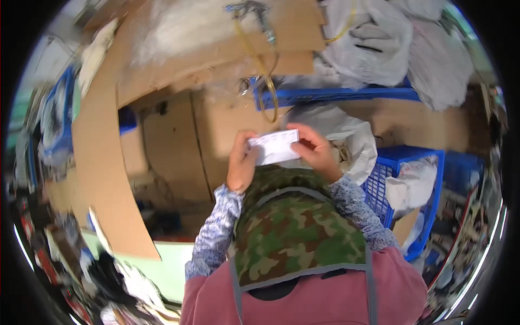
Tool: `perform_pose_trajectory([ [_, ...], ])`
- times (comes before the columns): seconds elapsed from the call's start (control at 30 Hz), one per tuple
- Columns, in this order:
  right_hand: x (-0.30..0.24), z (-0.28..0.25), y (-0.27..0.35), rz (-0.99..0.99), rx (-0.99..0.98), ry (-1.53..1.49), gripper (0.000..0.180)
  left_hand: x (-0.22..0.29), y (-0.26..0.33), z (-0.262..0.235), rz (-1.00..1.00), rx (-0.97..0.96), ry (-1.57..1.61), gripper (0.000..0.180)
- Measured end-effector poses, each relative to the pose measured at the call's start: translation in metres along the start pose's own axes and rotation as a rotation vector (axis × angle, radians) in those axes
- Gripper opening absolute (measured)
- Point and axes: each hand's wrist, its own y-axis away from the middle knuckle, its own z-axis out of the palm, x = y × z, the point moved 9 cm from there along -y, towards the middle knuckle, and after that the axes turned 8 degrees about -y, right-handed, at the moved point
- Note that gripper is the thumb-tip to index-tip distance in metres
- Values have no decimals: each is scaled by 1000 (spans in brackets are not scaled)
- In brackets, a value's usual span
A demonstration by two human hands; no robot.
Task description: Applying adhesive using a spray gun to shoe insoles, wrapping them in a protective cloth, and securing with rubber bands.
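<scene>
Between both hands I hold a small white paper slip with faint writing on it, in front of my camouflage apron. My left hand pinches its left edge, thumb on top. At the right edge, my right hand grips it, the thumb lying across the face and the fingers behind. Just beyond and to the right of the paper lies a whitish plastic bag, partly hidden by my right hand and arm.
A spray gun with a yellow hose lies on cardboard at the back. Blue crates stand to the right, one holding a white bag. Large white sacks fill the back right. A cardboard sheet stands at left.
</scene>
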Motion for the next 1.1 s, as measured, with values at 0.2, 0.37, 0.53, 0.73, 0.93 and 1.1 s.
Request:
perform_pose_trajectory([
  [0.2,-3,-95,-28,-82,407,91,39,-8,-61,5,-73,-57,409,15],
  [0.37,-64,-276,-29,-440,1028,61,39,-32,-77,-14,-93,-102,146,14],
  [0.53,-117,-396,-90,-451,1246,381,35,-73,-86,-50,-203,23,-11,22],
  [0.73,-154,-460,-188,-373,1203,758,35,-78,-102,-55,-204,86,-164,23],
  [0.93,-151,-477,-263,-238,993,982,37,-91,-111,-40,-453,52,-221,19],
  [1.1,-144,-482,-259,-262,940,912,35,-80,-121,-24,-442,111,38,19],
])
